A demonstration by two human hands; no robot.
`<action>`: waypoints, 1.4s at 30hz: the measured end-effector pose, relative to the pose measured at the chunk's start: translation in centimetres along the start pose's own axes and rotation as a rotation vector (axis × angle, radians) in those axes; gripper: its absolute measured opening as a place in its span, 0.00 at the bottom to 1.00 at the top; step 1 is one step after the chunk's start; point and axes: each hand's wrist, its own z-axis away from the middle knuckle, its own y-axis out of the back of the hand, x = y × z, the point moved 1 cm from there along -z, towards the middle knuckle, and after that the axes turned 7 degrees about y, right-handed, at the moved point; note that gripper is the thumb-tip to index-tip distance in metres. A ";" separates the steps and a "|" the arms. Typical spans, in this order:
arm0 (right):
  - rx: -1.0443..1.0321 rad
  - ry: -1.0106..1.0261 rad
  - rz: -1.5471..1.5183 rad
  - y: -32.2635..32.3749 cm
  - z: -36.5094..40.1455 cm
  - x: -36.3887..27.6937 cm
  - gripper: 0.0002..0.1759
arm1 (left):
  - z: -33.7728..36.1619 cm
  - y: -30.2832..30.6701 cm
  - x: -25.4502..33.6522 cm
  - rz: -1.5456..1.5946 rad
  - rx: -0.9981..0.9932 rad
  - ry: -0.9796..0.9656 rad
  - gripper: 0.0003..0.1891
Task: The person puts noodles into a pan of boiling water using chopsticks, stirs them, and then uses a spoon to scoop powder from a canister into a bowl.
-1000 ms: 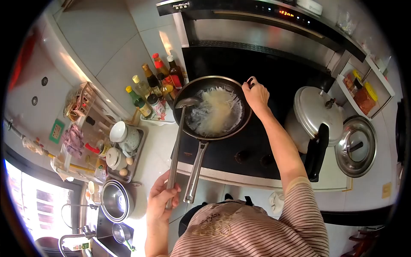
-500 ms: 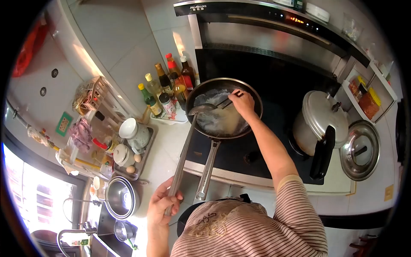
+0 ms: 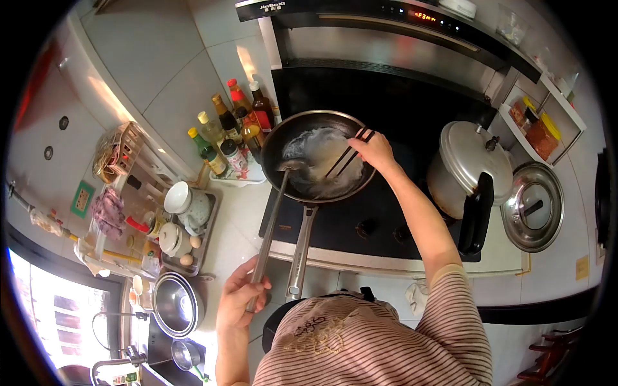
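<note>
A frying pan [image 3: 298, 257] sits on the black cooktop with cloudy, whitish liquid [image 3: 322, 145] in it. My left hand [image 3: 243, 291] is closed around the handle of a long metal ladle [image 3: 270, 225]. The ladle's bowl end rests in the liquid at the pan's left side. Above the pan's right rim, my right hand [image 3: 373, 151] grips a pair of dark chopsticks [image 3: 344, 157]. Their tips reach down into the liquid near the middle of the pan. What lies under the cloudy surface is hidden.
A pressure cooker [image 3: 463, 170] stands right of the pan, its black handle toward me. Beyond it lies a glass lid [image 3: 533, 206]. Several sauce bottles [image 3: 235, 122] crowd the back left. Eggs [image 3: 187, 260] and crockery sit on a tray [image 3: 207, 241]; steel bowls [image 3: 175, 305] stand near the sink.
The ladle bowl has sunk from above the liquid into it, toward the pan's left. My right hand has turned, and the chopsticks now point down-left, apart from the ladle. The view has shifted slightly.
</note>
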 end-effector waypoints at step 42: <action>0.177 0.185 0.143 -1.8 -0.1 -2.0 0.17 | -0.6 -0.8 -0.3 -0.066 0.023 -0.017 0.31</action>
